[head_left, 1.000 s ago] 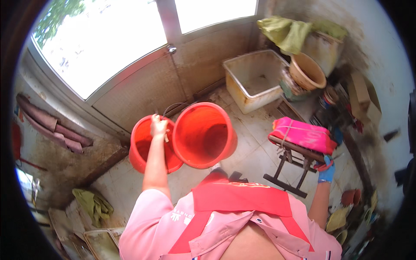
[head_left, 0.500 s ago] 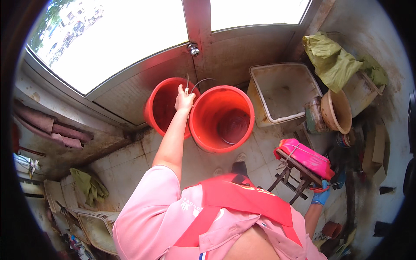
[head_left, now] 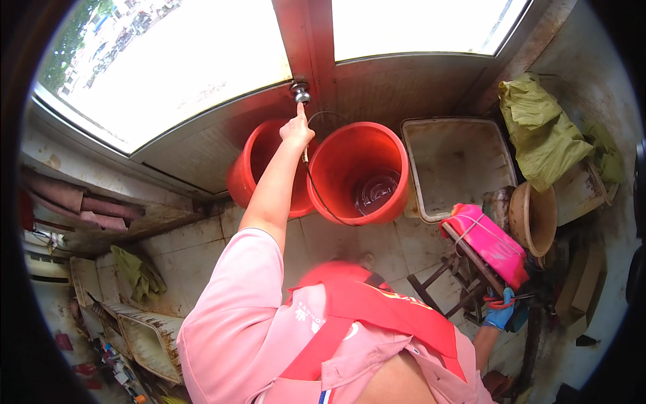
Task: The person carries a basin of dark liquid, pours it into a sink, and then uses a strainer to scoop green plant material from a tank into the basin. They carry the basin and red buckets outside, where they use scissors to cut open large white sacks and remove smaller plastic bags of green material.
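My left hand (head_left: 297, 130) reaches forward over two red buckets. Its index finger points at the round metal door knob (head_left: 301, 93), at or nearly touching it. The other fingers are curled on the thin wire handle of the right bucket (head_left: 331, 168). Beside it, the left bucket (head_left: 241, 176) is partly hidden by my forearm. At the right, my blue-gloved right hand (head_left: 498, 314) is closed round red-handled scissors (head_left: 500, 303), against the edge of a tilted wooden stool (head_left: 471, 264). A bright pink bundle (head_left: 486, 244) is tied on the stool with cord. Whether this hand also grips the stool is unclear.
The door (head_left: 397, 84) with glass panes stands straight ahead. A grubby white tub (head_left: 461, 165), a tan basin (head_left: 538, 215) and a yellow-green sack (head_left: 542, 128) line the right side. Another tub (head_left: 145, 337) and a green cloth (head_left: 138, 273) lie at the left.
My left hand has moved up and forward to the knob, its index finger now extended. The right bucket's wire handle has swung toward me. The stool and bundle are tilted more steeply.
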`<state>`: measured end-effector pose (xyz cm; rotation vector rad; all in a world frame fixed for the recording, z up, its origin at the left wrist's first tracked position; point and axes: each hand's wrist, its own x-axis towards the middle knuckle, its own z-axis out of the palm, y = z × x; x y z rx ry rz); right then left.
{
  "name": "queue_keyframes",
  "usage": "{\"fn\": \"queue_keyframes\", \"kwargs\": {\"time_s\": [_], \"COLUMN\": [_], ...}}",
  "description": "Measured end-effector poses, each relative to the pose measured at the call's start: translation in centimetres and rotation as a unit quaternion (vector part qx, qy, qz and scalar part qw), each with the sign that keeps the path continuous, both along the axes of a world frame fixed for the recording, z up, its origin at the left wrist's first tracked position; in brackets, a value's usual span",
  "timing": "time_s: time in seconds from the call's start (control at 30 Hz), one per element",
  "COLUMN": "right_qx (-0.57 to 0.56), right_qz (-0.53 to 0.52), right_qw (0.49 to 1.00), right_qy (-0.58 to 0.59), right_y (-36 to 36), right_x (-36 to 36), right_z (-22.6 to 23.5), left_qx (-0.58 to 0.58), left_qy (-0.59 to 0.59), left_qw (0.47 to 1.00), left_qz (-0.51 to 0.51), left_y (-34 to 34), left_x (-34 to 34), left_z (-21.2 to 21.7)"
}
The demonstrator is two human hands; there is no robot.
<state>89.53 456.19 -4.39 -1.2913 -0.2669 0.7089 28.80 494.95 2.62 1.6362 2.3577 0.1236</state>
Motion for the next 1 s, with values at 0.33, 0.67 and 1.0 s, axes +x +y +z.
{"fn": "queue_keyframes", "kwargs": {"time_s": [0.33,0.67,1.0], "right_qx": [-0.052,-0.056,-0.070], "right_qz": [0.081,0.029,0.028], "right_qw": [0.995,0.994,0.996], "right_qy": [-0.008,0.086,0.047], "right_y": [3.6,6.4,8.7], "right_x": [-2.4,-4.8,-4.6], "right_z": [4.6,2.6,3.5], "left_qx": [-0.021,0.082,0.028], "left_qy": [-0.054,-0.187,-0.238], "left_qw": [0.998,0.979,0.970], "left_qz": [0.023,-0.020,-0.039], "left_y": [4.0,6.4,2.9], "left_x": [-1.9,-3.9,-3.4], "left_z": [-1.9,-5.0,-4.4]}}
